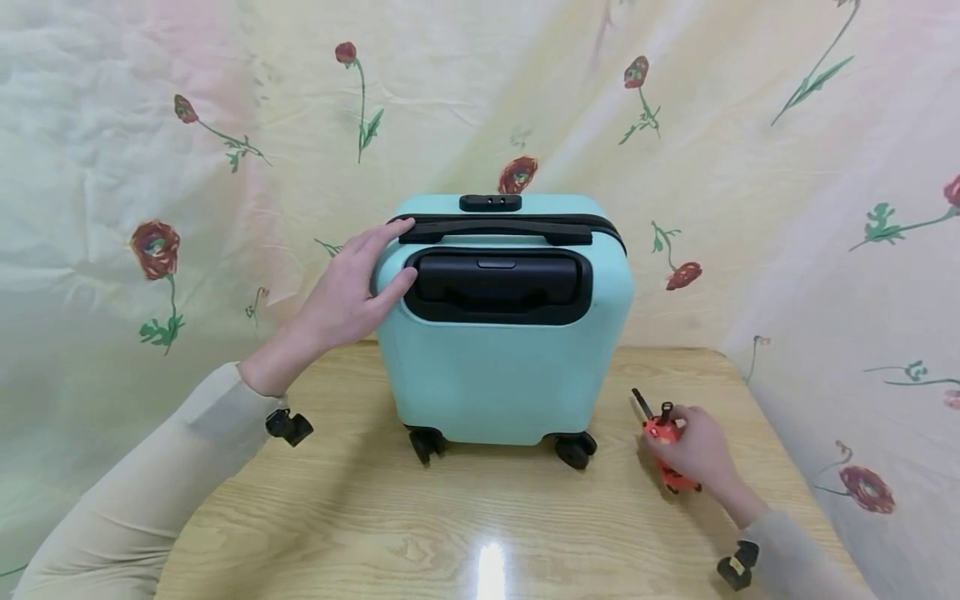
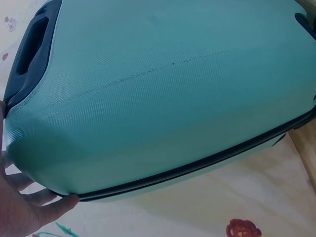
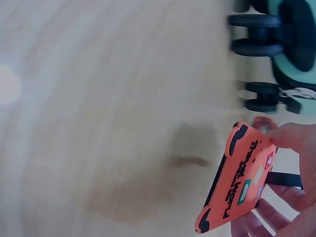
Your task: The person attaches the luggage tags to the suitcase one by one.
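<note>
A mint-green suitcase [image 1: 498, 375] stands upright on its wheels, its black carry handle [image 1: 495, 227] and recessed pull handle [image 1: 498, 283] facing me. My left hand [image 1: 345, 292] rests on its upper left corner, thumb on the front by the black recess and fingers spread along the top and side. In the left wrist view, the fingertips [image 2: 61, 207] touch the side near the dark zip seam. To the right of the suitcase, my right hand [image 1: 701, 454] pinches an orange suitcase-shaped luggage tag [image 3: 239, 180] with printed lettering. Its black strap [image 1: 642, 404] sticks up past the fingers.
The suitcase's black wheels [image 1: 576, 451] stand on a wooden table [image 1: 420, 533]. A cloth backdrop [image 1: 285, 100] printed with red flowers hangs close behind and around the table. The table's right edge runs just beyond my right hand.
</note>
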Action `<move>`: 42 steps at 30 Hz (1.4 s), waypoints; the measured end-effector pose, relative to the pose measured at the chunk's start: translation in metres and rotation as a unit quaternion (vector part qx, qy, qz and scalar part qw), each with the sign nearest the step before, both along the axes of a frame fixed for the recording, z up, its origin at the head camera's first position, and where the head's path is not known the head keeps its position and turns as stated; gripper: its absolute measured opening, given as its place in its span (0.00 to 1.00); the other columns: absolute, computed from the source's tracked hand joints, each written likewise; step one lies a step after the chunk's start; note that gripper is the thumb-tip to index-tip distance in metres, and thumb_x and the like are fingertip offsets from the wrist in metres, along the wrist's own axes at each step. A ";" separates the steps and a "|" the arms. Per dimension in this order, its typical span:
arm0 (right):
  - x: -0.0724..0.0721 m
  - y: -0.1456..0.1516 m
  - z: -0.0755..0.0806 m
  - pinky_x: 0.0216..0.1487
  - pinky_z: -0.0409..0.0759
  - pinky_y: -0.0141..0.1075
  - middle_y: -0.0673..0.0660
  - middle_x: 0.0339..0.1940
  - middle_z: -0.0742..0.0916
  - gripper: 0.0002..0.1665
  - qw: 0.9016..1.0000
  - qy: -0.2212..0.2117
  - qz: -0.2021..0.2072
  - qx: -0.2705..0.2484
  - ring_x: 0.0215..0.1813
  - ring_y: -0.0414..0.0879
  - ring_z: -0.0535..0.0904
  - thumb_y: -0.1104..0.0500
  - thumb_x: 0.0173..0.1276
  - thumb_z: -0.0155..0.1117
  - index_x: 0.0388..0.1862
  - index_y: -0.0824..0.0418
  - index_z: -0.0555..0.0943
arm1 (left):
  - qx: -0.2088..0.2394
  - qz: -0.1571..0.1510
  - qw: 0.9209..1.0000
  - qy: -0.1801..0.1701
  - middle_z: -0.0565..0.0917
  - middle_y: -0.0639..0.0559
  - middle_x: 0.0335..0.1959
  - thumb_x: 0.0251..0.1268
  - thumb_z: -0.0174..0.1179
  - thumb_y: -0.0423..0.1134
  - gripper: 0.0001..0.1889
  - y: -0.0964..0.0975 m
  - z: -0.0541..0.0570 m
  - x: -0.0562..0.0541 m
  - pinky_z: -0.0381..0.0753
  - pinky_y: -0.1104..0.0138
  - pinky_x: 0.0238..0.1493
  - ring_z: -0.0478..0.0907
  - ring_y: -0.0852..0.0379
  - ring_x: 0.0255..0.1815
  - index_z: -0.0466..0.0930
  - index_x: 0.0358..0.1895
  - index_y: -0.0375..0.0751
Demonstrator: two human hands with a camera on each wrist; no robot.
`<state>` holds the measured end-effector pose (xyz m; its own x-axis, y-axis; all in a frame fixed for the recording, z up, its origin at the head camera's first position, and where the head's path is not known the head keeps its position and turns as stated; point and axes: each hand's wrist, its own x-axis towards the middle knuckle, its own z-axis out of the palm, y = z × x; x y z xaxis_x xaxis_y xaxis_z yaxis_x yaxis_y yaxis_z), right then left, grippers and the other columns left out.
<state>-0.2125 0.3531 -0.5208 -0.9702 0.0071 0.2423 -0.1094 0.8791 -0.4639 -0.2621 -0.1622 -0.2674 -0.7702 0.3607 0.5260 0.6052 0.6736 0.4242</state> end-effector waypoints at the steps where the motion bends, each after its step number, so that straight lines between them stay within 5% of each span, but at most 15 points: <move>1: 0.001 0.000 0.005 0.30 0.74 0.37 0.71 0.39 0.85 0.27 1.000 0.007 -0.001 -0.004 0.34 0.54 0.81 0.51 0.59 0.82 0.43 0.73 0.84 | 0.000 0.000 1.000 -0.001 0.68 0.45 0.83 0.80 0.59 0.50 0.33 0.000 0.000 0.000 0.71 0.38 0.77 0.66 0.39 0.82 0.63 0.83 0.57; 11: 0.004 0.006 0.065 0.32 0.80 0.39 0.73 0.49 0.84 0.23 0.997 0.065 -0.006 -0.037 0.44 0.68 0.86 0.51 0.62 0.82 0.41 0.67 0.82 | 0.000 -0.001 1.000 0.001 0.68 0.45 0.83 0.80 0.59 0.51 0.33 0.000 0.000 0.000 0.71 0.38 0.77 0.66 0.38 0.82 0.63 0.83 0.57; 20: 0.006 -0.003 0.128 0.30 0.74 0.22 0.69 0.45 0.85 0.22 0.988 0.151 0.009 -0.027 0.39 0.66 0.86 0.56 0.54 0.86 0.38 0.66 0.82 | -0.003 0.000 1.000 -0.001 0.68 0.45 0.82 0.80 0.59 0.51 0.33 0.000 0.002 0.002 0.69 0.39 0.79 0.66 0.38 0.82 0.63 0.83 0.56; 23: 0.007 -0.004 0.151 0.31 0.71 0.16 0.67 0.44 0.85 0.22 0.986 0.162 0.014 -0.020 0.37 0.60 0.85 0.56 0.54 0.86 0.38 0.65 0.82 | -0.006 0.001 1.000 -0.004 0.68 0.45 0.83 0.80 0.59 0.51 0.33 0.000 0.002 0.002 0.69 0.39 0.79 0.65 0.38 0.82 0.62 0.84 0.57; 27: 0.008 -0.008 0.182 0.36 0.67 0.08 0.64 0.44 0.85 0.23 0.983 0.183 0.018 -0.027 0.38 0.31 0.78 0.57 0.53 0.87 0.39 0.66 0.83 | -0.008 0.001 1.000 -0.003 0.68 0.45 0.83 0.81 0.58 0.52 0.33 0.000 0.002 0.002 0.68 0.39 0.79 0.65 0.38 0.82 0.62 0.84 0.56; 30: 0.009 -0.014 0.205 0.40 0.66 0.06 0.61 0.43 0.84 0.24 0.977 0.206 0.028 -0.043 0.38 0.19 0.71 0.61 0.51 0.88 0.41 0.67 0.83 | -0.008 0.001 1.000 -0.001 0.68 0.45 0.83 0.81 0.59 0.52 0.33 -0.001 0.002 0.002 0.68 0.39 0.79 0.65 0.38 0.82 0.62 0.84 0.56; 37: 0.013 -0.029 0.256 0.43 0.71 0.07 0.44 0.40 0.84 0.24 0.957 0.273 0.074 -0.063 0.40 0.23 0.75 0.68 0.48 0.86 0.43 0.68 0.84 | -0.010 -0.001 1.000 0.004 0.68 0.44 0.82 0.81 0.59 0.51 0.33 0.000 0.003 0.002 0.67 0.40 0.80 0.66 0.38 0.82 0.63 0.84 0.55; 42: 0.013 -0.044 0.282 0.45 0.71 0.08 0.28 0.41 0.81 0.21 0.954 0.281 0.093 -0.049 0.43 0.23 0.76 0.66 0.48 0.87 0.38 0.67 0.84 | -0.010 -0.002 1.000 0.001 0.68 0.44 0.83 0.81 0.59 0.51 0.33 0.000 0.003 0.002 0.67 0.39 0.79 0.66 0.38 0.82 0.63 0.84 0.55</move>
